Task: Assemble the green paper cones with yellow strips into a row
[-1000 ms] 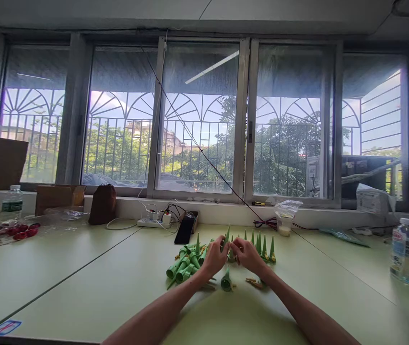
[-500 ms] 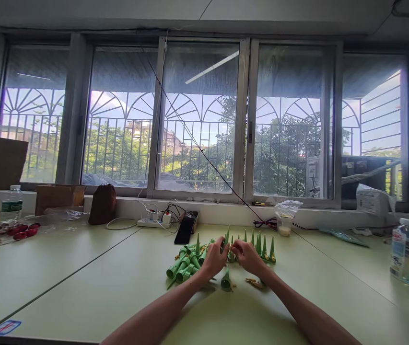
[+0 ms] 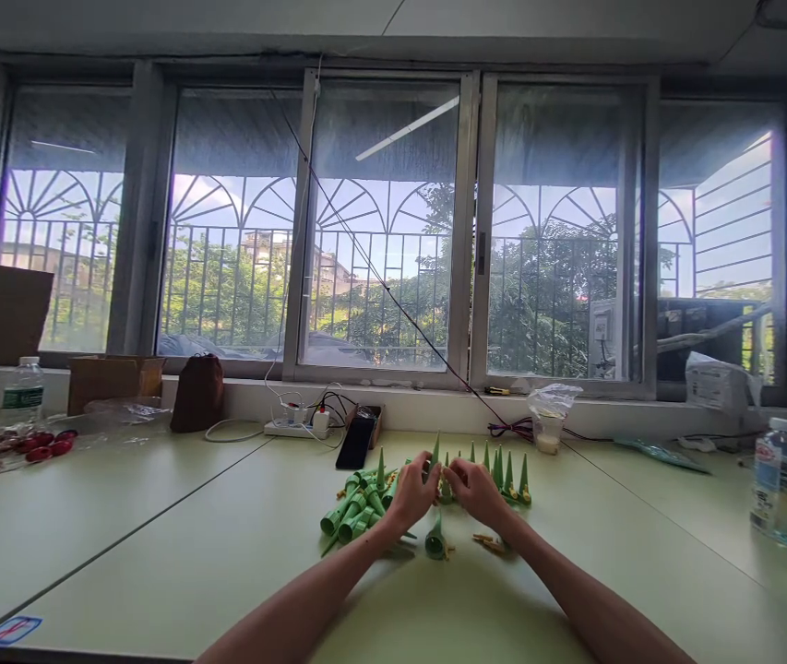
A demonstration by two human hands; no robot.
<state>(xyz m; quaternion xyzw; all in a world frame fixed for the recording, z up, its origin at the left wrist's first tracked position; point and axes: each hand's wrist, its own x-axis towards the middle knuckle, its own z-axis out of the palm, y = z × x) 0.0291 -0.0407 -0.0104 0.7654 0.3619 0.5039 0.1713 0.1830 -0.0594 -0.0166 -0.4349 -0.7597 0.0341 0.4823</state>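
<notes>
My left hand (image 3: 413,491) grips a green pointed cone (image 3: 435,452), held upright with its tip above the fingers. Close beside it, my right hand (image 3: 474,492) has its fingers pinched together against the cone's side; whatever they hold is too small and covered to make out. A pile of green cones (image 3: 358,509) lies to the left of my left hand. Behind and right of my right hand, several green cones (image 3: 509,475) stand upright with small yellowish pieces at their bases. One cone (image 3: 435,539) lies in front, its hollow end toward me, near loose yellowish pieces (image 3: 491,544).
A dark phone (image 3: 355,444) leans by a small box behind the pile, near a power strip (image 3: 289,430). A plastic-covered cup (image 3: 548,431) stands at the back right. Clear bottles stand at far right (image 3: 779,484) and far left (image 3: 24,389). Red-handled items (image 3: 47,447) lie left.
Both hands stay almost in place. The held cone has shifted very slightly left, and the fingers of my right hand have moved a little.
</notes>
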